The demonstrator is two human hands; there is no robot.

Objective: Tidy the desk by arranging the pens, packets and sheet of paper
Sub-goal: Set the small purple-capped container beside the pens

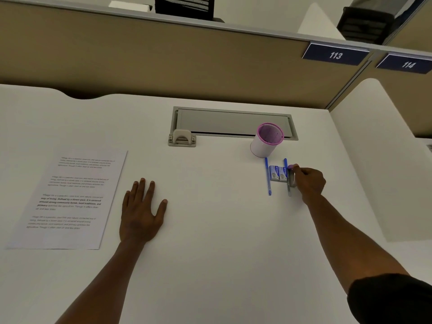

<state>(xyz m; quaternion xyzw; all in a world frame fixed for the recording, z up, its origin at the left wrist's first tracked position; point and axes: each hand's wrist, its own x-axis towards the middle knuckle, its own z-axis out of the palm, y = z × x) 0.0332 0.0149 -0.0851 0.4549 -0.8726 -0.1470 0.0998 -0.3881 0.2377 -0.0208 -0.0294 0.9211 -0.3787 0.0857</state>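
pen cup point(267, 142) behind R fingers point(295, 168) | packets point(278, 173) just L of fingers, betw 2 pens point(268, 177) | paper sheet point(70, 198) far L, L of L hand point(140, 212)

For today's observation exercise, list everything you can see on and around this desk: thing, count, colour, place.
sheet of paper: 1, white, printed, desk's left
pen cup: 1, white with pink rim, right rear, upright
pens: 2, blue, flanking the packets
packets: 2, blue-white, side by side before the cup
hole punch: 1, grey, centre rear
cable flap: 1, grey, rear
number plates: 2, navy, partition
desk: 1, white
left hand: flat on desk
right hand: grips a greyish item beside the packets
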